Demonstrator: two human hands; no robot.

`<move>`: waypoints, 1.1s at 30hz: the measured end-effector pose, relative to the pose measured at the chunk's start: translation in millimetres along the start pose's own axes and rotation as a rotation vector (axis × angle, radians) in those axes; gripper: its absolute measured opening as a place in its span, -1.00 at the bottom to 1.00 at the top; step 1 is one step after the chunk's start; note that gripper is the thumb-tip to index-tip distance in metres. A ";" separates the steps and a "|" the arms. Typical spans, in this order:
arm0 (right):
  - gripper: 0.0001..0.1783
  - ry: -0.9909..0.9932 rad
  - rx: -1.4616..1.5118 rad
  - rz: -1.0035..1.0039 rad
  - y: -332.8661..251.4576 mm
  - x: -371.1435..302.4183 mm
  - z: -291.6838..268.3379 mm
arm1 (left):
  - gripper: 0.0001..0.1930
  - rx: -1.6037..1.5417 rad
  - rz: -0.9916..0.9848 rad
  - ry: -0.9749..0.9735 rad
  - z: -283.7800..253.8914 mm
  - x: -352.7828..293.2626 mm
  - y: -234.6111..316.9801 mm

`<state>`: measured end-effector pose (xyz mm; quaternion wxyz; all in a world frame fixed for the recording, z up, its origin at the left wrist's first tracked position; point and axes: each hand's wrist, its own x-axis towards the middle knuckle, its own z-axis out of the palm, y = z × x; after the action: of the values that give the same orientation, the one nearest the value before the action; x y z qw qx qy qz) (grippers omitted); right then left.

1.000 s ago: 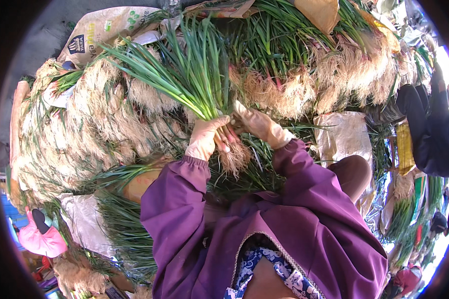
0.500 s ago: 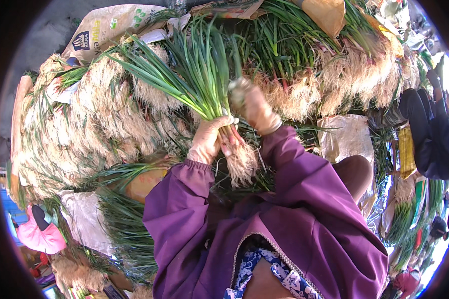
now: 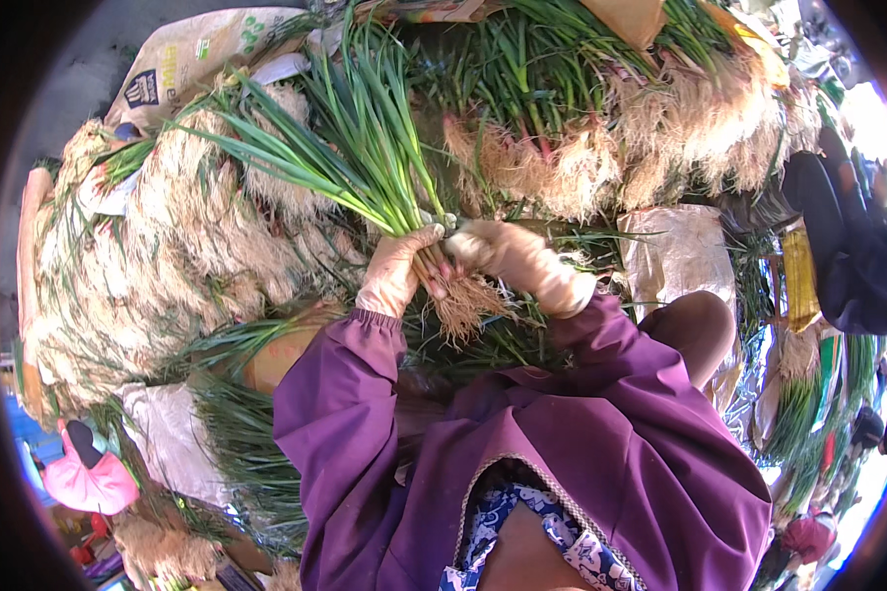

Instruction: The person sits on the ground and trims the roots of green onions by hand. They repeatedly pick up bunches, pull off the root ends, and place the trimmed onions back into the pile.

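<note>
My left hand (image 3: 396,266), in a thin pale glove, is closed around the stems of a bunch of green garlic (image 3: 370,163). Its long flat leaves fan up and to the left, while reddish stem bases and pale stringy roots (image 3: 466,307) hang below the grip. Close against the stems on the right, my gloved right hand (image 3: 508,258) has its fingers curled inward. Motion blurs that hand, and whatever its fingertips pinch is hidden.
Heaped bundles with pale roots (image 3: 158,256) fill the left; another row of rooted greens (image 3: 572,163) lies at the far side. A printed sack (image 3: 182,69) lies far left. A pale sheet (image 3: 675,261) and a person's dark-clothed legs (image 3: 838,251) are on the right.
My right hand has come down from beside the leaves to the stems near my left hand. The bunch has shifted slightly left, still in my left hand.
</note>
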<state>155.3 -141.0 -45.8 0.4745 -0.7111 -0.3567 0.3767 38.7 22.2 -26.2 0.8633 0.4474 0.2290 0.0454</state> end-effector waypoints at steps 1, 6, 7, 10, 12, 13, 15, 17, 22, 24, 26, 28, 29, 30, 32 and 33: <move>-0.60 0.067 -0.068 -0.048 -12.1 -1.2 9.5 | -0.74 -0.080 -0.008 -0.032 3.2 -0.1 0.2; -0.75 0.478 -0.266 -0.160 -28.8 17.4 13.3 | -0.73 -0.127 0.199 -0.013 5.1 -5.3 22.0; -0.76 0.479 -0.244 -0.049 -27.7 29.1 3.1 | -0.73 -0.139 0.308 0.007 2.2 -7.9 29.0; -0.78 0.582 -0.241 -0.131 -31.8 76.2 -42.1 | -0.70 -0.213 0.378 0.002 -17.2 -17.9 54.8; -0.70 0.604 -0.471 0.013 -42.6 107.7 -61.9 | -0.57 -0.291 0.430 -0.026 -25.4 -17.8 60.9; -0.62 0.617 -0.657 -0.096 -50.0 123.3 -64.7 | -0.54 -0.271 0.376 -0.018 -27.6 -14.5 60.4; -0.50 0.428 -0.813 0.192 -67.8 158.7 -61.3 | -0.50 -0.239 0.286 0.013 -29.6 -4.5 55.0; -0.51 0.160 -1.076 0.256 -74.4 173.7 -56.9 | -0.49 -0.340 0.202 -0.058 -30.7 6.4 45.7; -0.40 0.193 -0.654 0.131 -55.3 129.8 -70.1 | -0.80 -0.438 0.208 -0.054 -47.3 13.8 39.2; -0.30 0.124 -0.144 0.223 -43.5 86.0 -77.4 | -0.79 -0.395 0.155 -0.018 -47.5 14.7 38.7; -0.40 0.280 -0.450 0.186 -40.6 55.5 -72.5 | -0.76 -0.302 0.122 -0.050 -39.4 13.9 36.6; -0.55 0.457 -0.453 0.115 -41.3 28.6 -56.9 | -0.73 -0.260 0.078 0.018 -25.7 13.1 34.6; -0.63 0.477 -0.268 0.028 -42.2 19.9 -48.0 | -0.73 -0.235 0.096 0.078 -17.5 10.7 31.7; -0.68 0.551 -0.352 -0.032 -42.6 15.8 -34.3 | -0.75 -0.225 0.145 0.074 -9.4 10.4 29.6; -0.78 0.542 -0.503 -0.356 -39.0 8.2 -10.6 | -0.75 -0.199 0.055 -0.028 0.7 4.9 28.4; -0.81 0.573 -0.704 -0.506 -34.4 4.9 -1.7 | -0.76 -0.182 0.009 -0.049 2.9 3.8 28.9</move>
<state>153.9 -127.4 -13.9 0.3613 -0.7938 -0.4784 -0.1025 47.1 38.3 -3.2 0.9055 0.3692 0.2009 0.0589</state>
